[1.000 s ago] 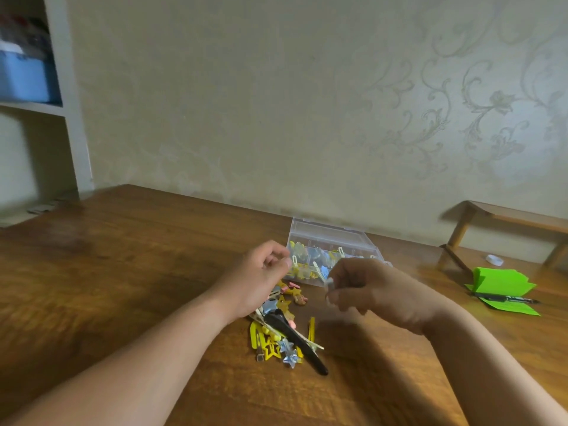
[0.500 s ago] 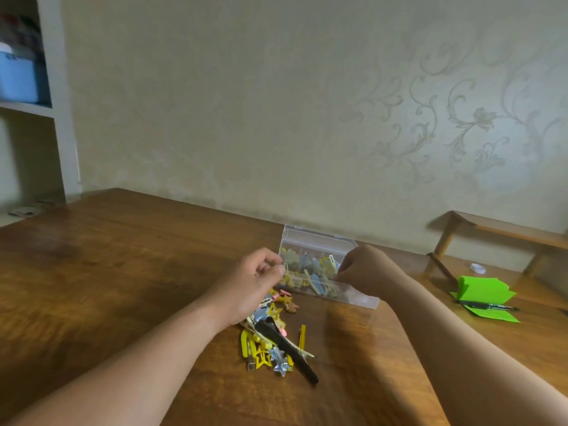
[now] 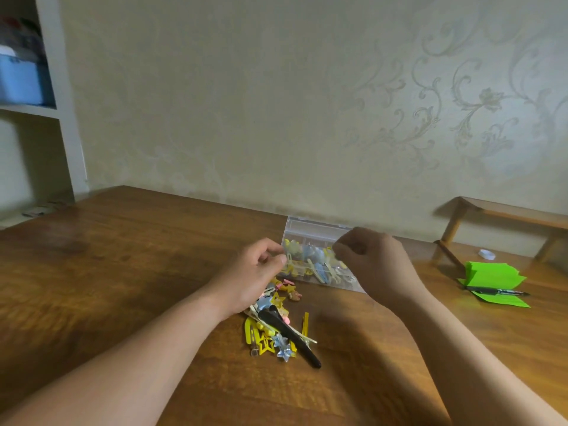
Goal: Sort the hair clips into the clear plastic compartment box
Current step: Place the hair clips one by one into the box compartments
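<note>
The clear plastic compartment box (image 3: 316,230) stands open near the far edge of the table, with yellow and pale blue clips in its compartments. A pile of loose hair clips (image 3: 270,339) lies in front of it: yellow bars, star shapes, pink ones and a long black clip (image 3: 295,339). My left hand (image 3: 252,278) hovers over the pile's far end, thumb and forefinger pinched at the box's left front corner. My right hand (image 3: 378,262) is above the box's right half, fingertips pinched together and pointing down into it. Whether a clip is between those fingertips is hidden.
Green folded paper (image 3: 491,275) with a black pen (image 3: 498,292) on it lies at the right. Behind it stand a small wooden rack (image 3: 504,213) and a small white object (image 3: 487,254). A white shelf unit (image 3: 61,118) holding a blue bin is at the left.
My right hand moved from in front of the box, where it held a small pale clip, to above the box's right compartments. My left hand stayed at the box's left corner.
</note>
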`<state>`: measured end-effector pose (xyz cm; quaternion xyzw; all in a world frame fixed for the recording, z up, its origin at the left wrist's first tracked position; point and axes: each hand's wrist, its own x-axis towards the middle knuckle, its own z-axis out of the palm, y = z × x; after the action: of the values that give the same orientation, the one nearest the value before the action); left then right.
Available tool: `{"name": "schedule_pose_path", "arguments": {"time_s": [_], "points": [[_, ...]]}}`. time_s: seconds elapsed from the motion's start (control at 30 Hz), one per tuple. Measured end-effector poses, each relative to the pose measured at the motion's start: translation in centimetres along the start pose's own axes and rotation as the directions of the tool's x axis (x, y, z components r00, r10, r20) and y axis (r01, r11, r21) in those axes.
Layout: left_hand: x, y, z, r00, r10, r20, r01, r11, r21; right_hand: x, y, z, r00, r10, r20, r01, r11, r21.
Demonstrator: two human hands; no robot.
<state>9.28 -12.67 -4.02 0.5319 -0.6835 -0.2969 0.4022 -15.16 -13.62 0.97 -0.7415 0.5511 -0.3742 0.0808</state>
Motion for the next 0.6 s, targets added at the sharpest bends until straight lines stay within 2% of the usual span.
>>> {"name": "schedule_pose_path", "arguments": {"time_s": [0.1, 0.2, 0.27, 0.33, 0.5, 0.6], "points": [[-0.1, 0.1, 0.0, 1.0, -0.02, 0.014, 0.02, 0.999, -0.032, -1.4, -0.9, -0.3, 0.949, -0.134, 0.284, 0.115, 0.99, 0.081], [-0.2, 0.2, 0.1, 0.999, -0.037, -0.01, 0.037, 0.999, -0.038, -2.1, -1.7, -0.2, 0.812, -0.186, 0.554, 0.185, 0.981, 0.059], [-0.1, 0.2, 0.2, 0.999, -0.038, -0.021, 0.037, 0.999, -0.039, -2.4, -2.2, -0.1, 0.707, -0.188, 0.682, 0.223, 0.974, 0.037], [-0.1, 0.2, 0.2, 0.999, -0.039, -0.019, 0.038, 0.999, -0.038, -2.6, -2.4, 0.1, 0.646, -0.196, 0.737, 0.288, 0.958, 0.002], [-0.1, 0.0, 0.2, 0.999, -0.029, -0.014, 0.029, 0.999, -0.028, -2.2, -1.5, 0.1, 0.665, -0.147, 0.732, 0.29, 0.954, -0.072], [-0.1, 0.0, 0.3, 1.0, -0.029, -0.011, 0.028, 0.999, -0.023, -2.1, -1.0, -0.5, 0.648, -0.079, 0.758, 0.282, 0.949, -0.142]]}}
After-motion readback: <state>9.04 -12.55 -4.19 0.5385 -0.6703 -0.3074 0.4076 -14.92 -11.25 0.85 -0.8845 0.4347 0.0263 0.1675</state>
